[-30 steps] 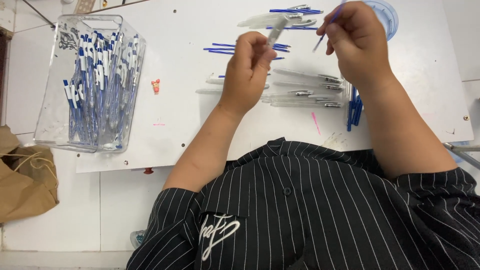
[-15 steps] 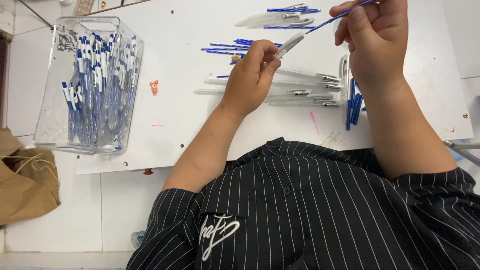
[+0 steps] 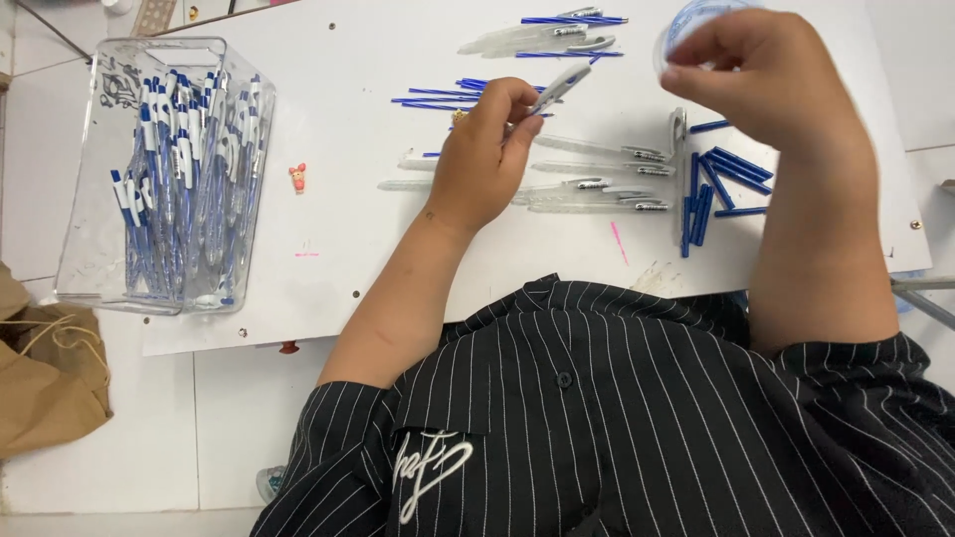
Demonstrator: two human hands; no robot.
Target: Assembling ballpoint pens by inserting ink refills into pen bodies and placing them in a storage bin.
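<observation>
The white worktop (image 3: 328,268) carries all the items and extends under both forearms. Well to the left of the left hand stands a clear plastic bin (image 3: 164,169), upright and filled with assembled blue-and-white pens standing on end. A crumpled brown paper bag (image 3: 40,388) lies off the worktop edge, below and further left of the bin.

Just beyond and to the right of the left hand lies a row of clear pen barrels (image 3: 597,184), roughly parallel, with more clear barrels (image 3: 537,38) grouped farther up. Thin blue refills (image 3: 438,96) lie just above the left hand; a second lot of refills (image 3: 572,20) sits with the upper barrels. Short blue pen pieces (image 3: 721,179) lie in a loose cluster directly below the right hand.

The left hand (image 3: 482,159) is closed on a pen barrel (image 3: 559,88), pinched between thumb and fingers, its free end pointing up and to the right. The right hand (image 3: 766,80) is raised and blurred, fingers drawn together at the tips; whether it grips anything cannot be told. A clear round container (image 3: 686,18) shows partly behind it. A small red-and-yellow object (image 3: 296,177) lies between bin and left hand.
</observation>
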